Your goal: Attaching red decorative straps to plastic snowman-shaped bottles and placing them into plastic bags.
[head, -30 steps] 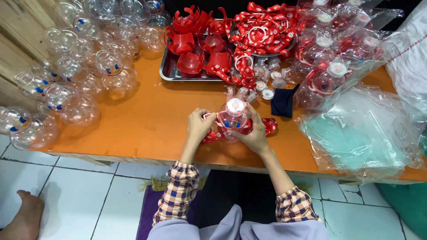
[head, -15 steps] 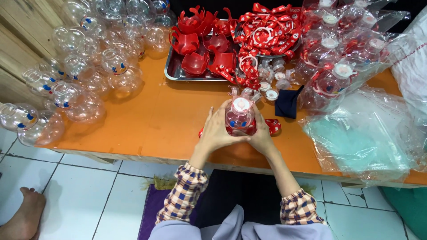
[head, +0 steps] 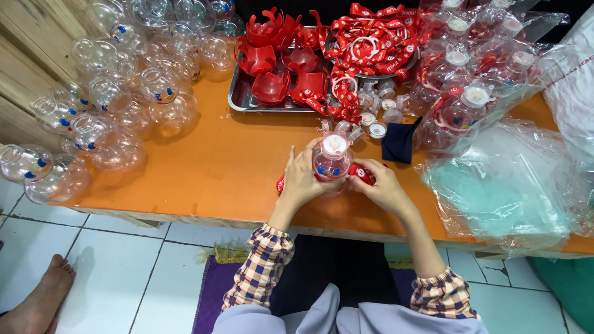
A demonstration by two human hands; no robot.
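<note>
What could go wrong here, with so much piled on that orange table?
The clear round bottles heaped at the table's left edge might roll off onto the tiled floor. The small white caps lie loose just beyond the bottle that both hands hold, so the left hand or right hand could scatter them.

An orange table stood over a white tiled floor. Clear round bottles were heaped along its left edge. A metal tray of red plastic parts sat at the far edge. Clear plastic bags covered the right end, with a dark blue cloth beside them.
</note>
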